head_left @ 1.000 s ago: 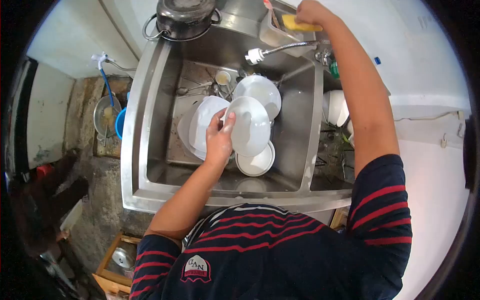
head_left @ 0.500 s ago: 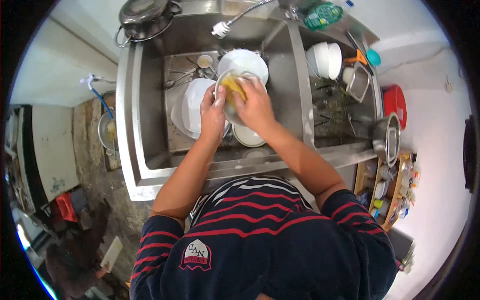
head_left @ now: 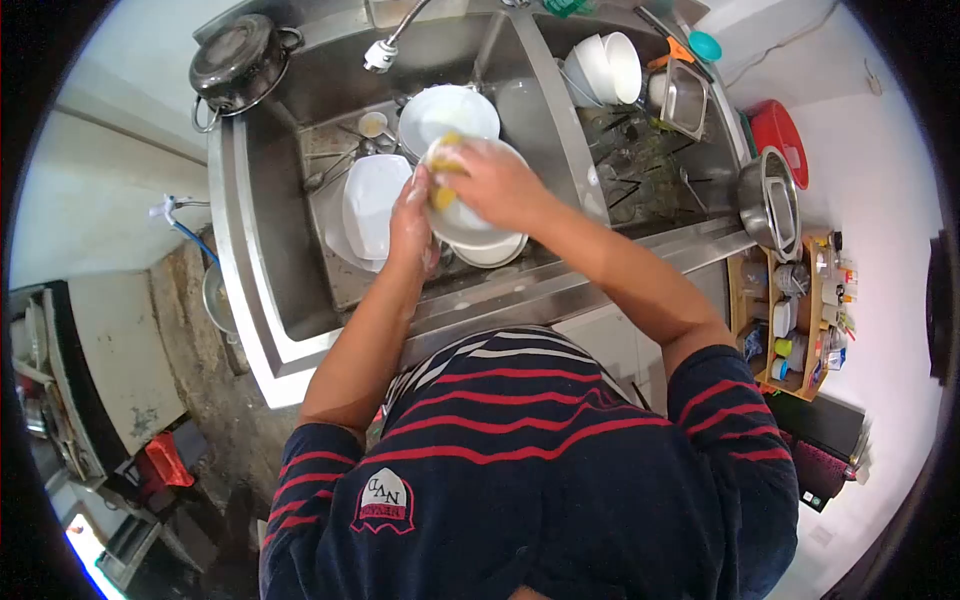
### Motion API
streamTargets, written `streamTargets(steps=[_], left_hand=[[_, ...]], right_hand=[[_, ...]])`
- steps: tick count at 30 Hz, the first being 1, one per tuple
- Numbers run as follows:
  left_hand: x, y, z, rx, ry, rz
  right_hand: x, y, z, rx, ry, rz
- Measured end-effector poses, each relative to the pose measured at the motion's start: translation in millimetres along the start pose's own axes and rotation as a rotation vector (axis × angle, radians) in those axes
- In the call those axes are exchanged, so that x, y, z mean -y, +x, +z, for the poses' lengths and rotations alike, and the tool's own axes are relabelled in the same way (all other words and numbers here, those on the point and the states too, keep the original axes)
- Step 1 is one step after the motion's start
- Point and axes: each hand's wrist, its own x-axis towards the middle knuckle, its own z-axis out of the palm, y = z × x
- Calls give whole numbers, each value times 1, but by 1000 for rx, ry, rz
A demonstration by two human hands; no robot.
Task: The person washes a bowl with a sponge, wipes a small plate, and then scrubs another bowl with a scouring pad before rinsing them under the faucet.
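Since the earliest frame, the right hand (head_left: 490, 185) and the yellow sponge (head_left: 444, 194) have moved from the container (head_left: 450, 10) at the back of the sink (head_left: 236, 240) onto the white plate (head_left: 468, 222). The left hand (head_left: 408, 226) retains its grip on the plate. The whole view has also shifted.

Left hand: closed on the near-left rim of the plate, thumb at the edge, remaining fingers partly hidden behind it. Right hand: fingers clamped on the sponge and bearing on the plate's upper face; motion blur hides the exact finger positions.

Governing relation: the plate lies between the two hands, to the right of the left hand and directly beneath the right. Its face is turned up toward the right hand; the exact tilt cannot be told. The sponge sits toward the plate's left side, just beside the left thumb, and is therefore near both hands. Its visible part appears to run from far to near; blur leaves the long axis uncertain.

Surroundings: a large plate (head_left: 448, 115) lies beyond the hands. A squarish dish (head_left: 372, 205) lies left of the left hand. Another dish (head_left: 492, 257) shows below the held plate, on the body side of the right hand. White bowls (head_left: 622, 68) stand right of and beyond the right hand, in the adjoining basin (head_left: 655, 165).
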Motion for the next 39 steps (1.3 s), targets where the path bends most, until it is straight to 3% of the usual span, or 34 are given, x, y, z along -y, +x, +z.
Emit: streamTargets(steps=[1, 3, 5, 8, 9, 11, 13, 15, 16, 17, 19, 23, 25, 26, 27, 29, 31, 33, 35, 37, 39], left_hand=[[-2, 0, -1, -6, 7, -3], [-7, 5, 0, -11, 25, 64], [-10, 3, 1, -51, 39, 104], [-12, 4, -1, -144, 22, 135], [-7, 5, -3, -102, 12, 120], [0, 6, -4, -56, 8, 92], [3, 7, -3, -42, -39, 76], [-3, 4, 3, -67, -31, 82], [-7, 4, 6, -88, -30, 97], [-6, 4, 5, -91, -35, 98], [-6, 5, 3, -72, -29, 154], [1, 4, -5, -68, 47, 110], [5, 11, -9, -14, -94, 1], [7, 11, -8, -15, -90, -4], [3, 8, 0, -4, -26, 71], [1, 7, 4, 6, 38, 147], [1, 10, 4, -21, 58, 169], [0, 10, -1, -20, 26, 158], [-5, 10, -9, -24, -6, 155], [-17, 5, -10, -52, 44, 168], [-14, 3, -5, -83, 59, 194]], right_hand=[[-4, 3, -2, -3, 8, 4], [-11, 4, -12, 91, -131, 248], [2, -5, -23, 180, -157, 293], [30, -15, -23, 364, 245, 475], [32, -13, -14, 365, 246, 476], [36, -7, 4, -31, 459, 359], [12, 3, 5, -18, 411, 264], [-5, 7, 0, 55, -30, 226], [-7, 5, -4, 77, -65, 285], [-4, 2, -9, 81, -65, 281], [14, -7, -20, 325, -3, 454], [37, -8, -1, 339, 346, 572], [29, 1, 14, -57, 748, 752], [25, 5, 21, -181, 724, 781], [20, 8, 21, -182, 728, 785], [11, 12, 20, -264, 294, 750], [16, 15, 26, -282, 283, 764], [26, 15, 29, -123, 829, 980], [31, 7, 19, -37, 886, 916], [23, -10, -5, 181, 608, 474], [8, -20, -19, 228, 550, 405]])
